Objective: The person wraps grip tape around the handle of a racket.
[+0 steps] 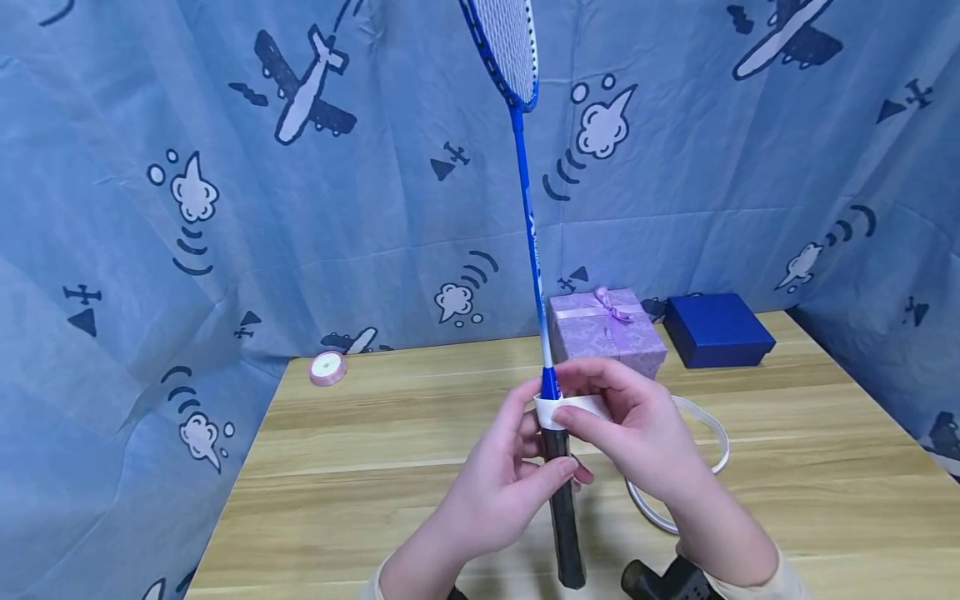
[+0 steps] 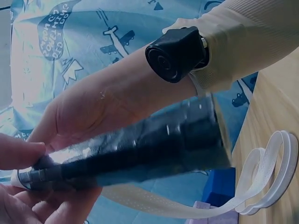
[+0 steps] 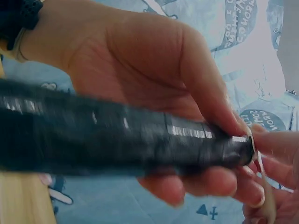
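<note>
A blue badminton racket [image 1: 531, 242] stands nearly upright in the head view, its black handle [image 1: 568, 533] pointing down. My left hand [image 1: 495, 492] grips the upper handle, thumb across the front and fingers behind. White perforated grip tape [image 1: 551, 414] wraps the top of the handle, just below the blue cone. Thumb and fingers of my right hand [image 1: 645, 425] pinch this tape at the right side of the handle. From there the tape's free length [image 2: 163, 205] runs off in the left wrist view and ends in loose loops [image 2: 287, 163] over the table.
On the wooden table [image 1: 375, 467], a purple gift box [image 1: 600, 333] with a bow stands behind the hands, beside a dark blue box [image 1: 718, 329]. Far left lies a pink ribbon roll [image 1: 327, 368]. A blue patterned curtain [image 1: 300, 208] hangs behind the table.
</note>
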`<state>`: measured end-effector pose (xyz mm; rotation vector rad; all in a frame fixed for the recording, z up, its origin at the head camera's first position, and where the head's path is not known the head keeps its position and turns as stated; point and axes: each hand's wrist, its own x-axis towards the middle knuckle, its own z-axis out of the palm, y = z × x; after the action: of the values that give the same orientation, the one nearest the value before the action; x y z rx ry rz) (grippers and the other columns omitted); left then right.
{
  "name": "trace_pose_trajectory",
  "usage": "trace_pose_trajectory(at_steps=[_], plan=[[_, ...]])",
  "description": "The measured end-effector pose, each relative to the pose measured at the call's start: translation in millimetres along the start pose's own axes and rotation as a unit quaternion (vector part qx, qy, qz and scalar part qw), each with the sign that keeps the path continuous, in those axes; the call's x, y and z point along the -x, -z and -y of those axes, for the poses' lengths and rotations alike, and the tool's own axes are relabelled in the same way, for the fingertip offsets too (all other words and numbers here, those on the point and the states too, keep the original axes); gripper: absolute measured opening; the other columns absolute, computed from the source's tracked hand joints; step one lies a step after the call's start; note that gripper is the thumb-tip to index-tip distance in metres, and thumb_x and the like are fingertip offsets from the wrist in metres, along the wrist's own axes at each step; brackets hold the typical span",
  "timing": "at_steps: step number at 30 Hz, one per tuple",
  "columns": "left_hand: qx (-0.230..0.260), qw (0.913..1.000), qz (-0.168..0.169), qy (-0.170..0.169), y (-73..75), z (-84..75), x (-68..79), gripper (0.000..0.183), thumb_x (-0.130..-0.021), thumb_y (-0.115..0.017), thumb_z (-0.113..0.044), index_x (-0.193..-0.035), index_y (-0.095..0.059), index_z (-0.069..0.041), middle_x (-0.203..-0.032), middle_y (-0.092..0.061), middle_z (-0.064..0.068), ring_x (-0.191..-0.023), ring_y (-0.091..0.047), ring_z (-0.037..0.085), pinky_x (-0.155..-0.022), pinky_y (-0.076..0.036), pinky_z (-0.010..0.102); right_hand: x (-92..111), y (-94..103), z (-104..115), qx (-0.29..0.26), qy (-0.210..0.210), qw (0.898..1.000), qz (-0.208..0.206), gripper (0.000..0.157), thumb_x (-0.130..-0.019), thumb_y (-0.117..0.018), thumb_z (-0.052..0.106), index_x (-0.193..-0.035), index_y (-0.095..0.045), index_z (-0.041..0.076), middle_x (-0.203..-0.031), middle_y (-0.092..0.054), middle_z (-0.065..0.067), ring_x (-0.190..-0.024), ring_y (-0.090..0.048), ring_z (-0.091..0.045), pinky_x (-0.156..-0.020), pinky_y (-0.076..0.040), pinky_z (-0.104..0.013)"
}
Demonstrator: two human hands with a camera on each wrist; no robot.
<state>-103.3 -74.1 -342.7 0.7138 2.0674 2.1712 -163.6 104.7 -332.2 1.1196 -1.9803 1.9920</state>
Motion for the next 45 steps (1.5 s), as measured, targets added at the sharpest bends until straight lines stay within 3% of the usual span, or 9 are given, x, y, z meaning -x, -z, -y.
trace_pose_trajectory(at_steps=[2, 9, 12, 20, 26, 32, 37, 40, 45], plan=[[0.013, 0.9998, 0.015, -0.008, 1.1, 1.0, 0.6, 0.069, -0.101, -0.055, 0.006, -0.156, -0.030, -0.026, -0.127, -0.064, 0.026, -0.091, -0.076, 0.027, -0.080, -0.066, 0.039, 0.5, 2.6, -0.3, 0.010, 0.005, 1.000, 0.008, 0.037, -0.088, -0.071, -0.015, -0.123, -0.065, -0.004, -0.108, -0.071, -0.001, -0.089, -0.067, -0.011, -0.074, -0.059, -0.019], [0.056, 0.9926, 0.075, -0.078, 6.5, 5.8, 1.1, 0.066, -0.101, -0.046, 0.008, -0.158, -0.022, -0.014, -0.120, -0.055, 0.042, -0.084, -0.066, 0.057, -0.083, -0.065, 0.049, 1.7, 10.5, 5.5, 0.109, 0.014, 0.993, 0.041, 0.048, -0.084, -0.078, -0.010, -0.127, -0.068, 0.008, -0.105, -0.072, 0.001, -0.085, -0.067, -0.012, -0.063, -0.056, -0.023], [0.061, 0.9910, 0.084, -0.085, 7.2, 6.5, 0.7, 0.066, -0.101, -0.045, 0.009, -0.158, -0.021, -0.013, -0.119, -0.054, 0.043, -0.083, -0.064, 0.059, -0.082, -0.065, 0.050, 2.7, 11.9, 9.8, 0.135, 0.019, 0.990, 0.041, 0.050, -0.084, -0.079, -0.009, -0.129, -0.067, 0.010, -0.100, -0.070, 0.000, -0.082, -0.066, -0.011, -0.061, -0.055, -0.023], [0.066, 0.9890, 0.095, -0.092, 6.9, 7.7, -1.0, 0.066, -0.101, -0.045, 0.010, -0.158, -0.018, -0.010, -0.122, -0.055, 0.045, -0.084, -0.064, 0.061, -0.085, -0.065, 0.049, 6.6, 13.8, 17.4, 0.073, 0.052, 0.995, 0.040, 0.038, -0.087, -0.070, -0.016, -0.121, -0.065, 0.000, -0.092, -0.066, -0.003, -0.062, -0.065, -0.013, -0.056, -0.057, -0.024], [0.077, 0.9862, 0.111, -0.095, 6.7, 9.5, -2.2, 0.066, -0.101, -0.043, 0.010, -0.158, -0.017, -0.009, -0.120, -0.053, 0.046, -0.083, -0.063, 0.062, -0.086, -0.064, 0.050, 3.7, 14.8, 14.6, 0.093, 0.044, 0.994, 0.032, 0.036, -0.086, -0.072, -0.017, -0.116, -0.065, 0.002, -0.096, -0.069, 0.001, -0.069, -0.062, -0.012, -0.051, -0.049, -0.024], [0.092, 0.9822, 0.123, -0.108, 7.1, 10.2, -3.3, 0.067, -0.101, -0.041, 0.011, -0.159, -0.013, -0.009, -0.120, -0.051, 0.047, -0.087, -0.061, 0.066, -0.093, -0.061, 0.053, 1.0, 16.4, 8.4, 0.025, -0.005, 0.997, 0.066, 0.037, -0.091, -0.066, -0.016, -0.122, -0.060, 0.002, -0.096, -0.068, -0.004, -0.066, -0.065, -0.018, -0.053, -0.056, -0.028], [0.108, 0.9749, 0.149, -0.126, 8.6, 11.1, -4.2, 0.068, -0.100, -0.039, 0.011, -0.158, -0.009, -0.007, -0.118, -0.049, 0.050, -0.088, -0.060, 0.066, -0.092, -0.061, 0.057, -0.7, 14.5, 2.0, -0.036, 0.040, 0.995, 0.081, 0.042, -0.090, -0.062, -0.021, -0.128, -0.056, -0.004, -0.103, -0.069, -0.005, -0.081, -0.068, -0.016, -0.064, -0.058, -0.024], [0.129, 0.9666, 0.173, -0.138, 9.5, 12.8, -5.1, 0.068, -0.100, -0.036, 0.011, -0.158, -0.005, -0.006, -0.118, -0.046, 0.052, -0.087, -0.059, 0.068, -0.090, -0.061, 0.058, -0.6, 12.2, 0.8, -0.076, 0.039, 0.991, 0.103, 0.045, -0.093, -0.057, -0.021, -0.136, -0.050, -0.009, -0.112, -0.070, -0.005, -0.075, -0.063, -0.014, -0.055, -0.054, -0.022], [0.147, 0.9600, 0.189, -0.145, 10.7, 14.7, -6.7, 0.070, -0.099, -0.033, 0.011, -0.160, -0.001, -0.006, -0.118, -0.043, 0.054, -0.084, -0.056, 0.070, -0.088, -0.062, 0.058, 1.8, 9.4, 3.5, -0.078, -0.016, 0.991, 0.109, 0.046, -0.098, -0.053, -0.016, -0.142, -0.044, -0.008, -0.113, -0.072, 0.000, -0.055, -0.048, -0.018, -0.037, -0.039, -0.026]])
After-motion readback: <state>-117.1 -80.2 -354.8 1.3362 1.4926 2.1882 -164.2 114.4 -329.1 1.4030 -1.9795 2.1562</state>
